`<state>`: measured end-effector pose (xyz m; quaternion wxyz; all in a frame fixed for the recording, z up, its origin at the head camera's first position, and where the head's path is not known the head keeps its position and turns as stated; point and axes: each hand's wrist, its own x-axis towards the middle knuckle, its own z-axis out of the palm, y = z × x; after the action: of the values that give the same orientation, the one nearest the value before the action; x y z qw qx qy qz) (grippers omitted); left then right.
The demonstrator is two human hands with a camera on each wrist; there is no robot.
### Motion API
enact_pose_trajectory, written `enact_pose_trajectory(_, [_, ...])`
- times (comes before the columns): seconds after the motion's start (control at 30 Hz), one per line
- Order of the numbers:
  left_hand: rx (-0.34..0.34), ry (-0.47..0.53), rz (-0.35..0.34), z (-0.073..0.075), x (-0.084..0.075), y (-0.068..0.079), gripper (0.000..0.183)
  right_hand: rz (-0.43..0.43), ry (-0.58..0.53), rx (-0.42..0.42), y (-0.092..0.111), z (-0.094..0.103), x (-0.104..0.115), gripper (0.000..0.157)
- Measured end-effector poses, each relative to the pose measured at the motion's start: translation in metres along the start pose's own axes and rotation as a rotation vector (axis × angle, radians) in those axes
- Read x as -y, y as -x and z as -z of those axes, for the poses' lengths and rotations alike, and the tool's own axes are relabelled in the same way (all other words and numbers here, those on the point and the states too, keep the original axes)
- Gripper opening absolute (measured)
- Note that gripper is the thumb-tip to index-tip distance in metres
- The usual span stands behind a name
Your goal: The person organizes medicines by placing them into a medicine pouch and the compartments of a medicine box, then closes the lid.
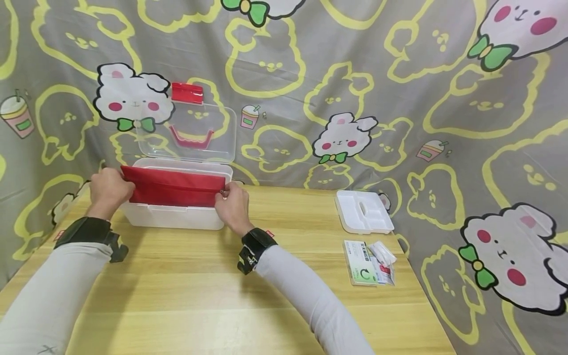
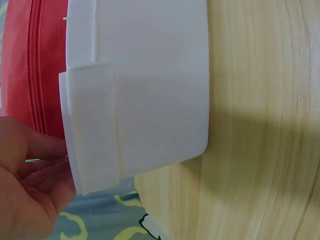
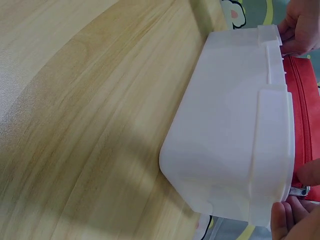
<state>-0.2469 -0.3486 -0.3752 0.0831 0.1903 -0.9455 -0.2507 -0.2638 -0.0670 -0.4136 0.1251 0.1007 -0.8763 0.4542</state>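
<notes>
A red zippered pouch (image 1: 177,186) stands on its long edge, partly inside a white plastic box (image 1: 182,218). My left hand (image 1: 110,190) pinches its left end at the box's rim. At the other end my right hand (image 1: 234,206) grips the pouch beside the metal zipper pull (image 3: 299,191), thumb on the red fabric. The zipper (image 2: 36,75) runs along the side facing me. The pouch's lower part is hidden behind the box wall. The box's clear lid (image 1: 224,130) is swung up at the back, with a red latch (image 1: 187,92) and a red handle (image 1: 192,141).
At the table's right lies a white divided tray (image 1: 365,226). In front of it are a green-and-white carton (image 1: 358,264) and small packets (image 1: 382,254). A patterned curtain (image 1: 284,103) hangs behind the wooden table (image 1: 199,301) and along its sides.
</notes>
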Motion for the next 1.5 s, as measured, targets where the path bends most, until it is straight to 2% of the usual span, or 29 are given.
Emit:
enact_pose_trajectory(0.43, [0.011,-0.033,-0.034,0.001,0.0014,-0.0003,0.034,0.032,-0.018,-0.049,0.002,0.0017,0.0005,0.019])
enact_pose_trajectory(0.8, [0.018,-0.041,-0.065,-0.0007,0.0033,-0.0015,0.035,0.099,0.079,-0.081,-0.0029,0.001,-0.0063,0.017])
enact_pose_trajectory(1.07, [0.058,-0.031,-0.033,-0.0011,-0.0004,-0.0004,0.037,0.116,0.113,-0.01,-0.0026,0.0027,-0.0013,0.033])
enact_pose_trajectory(1.3, [0.038,-0.047,-0.058,-0.0022,-0.0006,-0.0012,0.033,0.124,0.147,0.031,-0.0019,0.0044,-0.0011,0.042])
enact_pose_trajectory(1.5, [0.044,-0.032,-0.047,-0.0027,0.0003,-0.001,0.033,0.156,0.16,0.043,-0.0026,0.004,-0.0027,0.035])
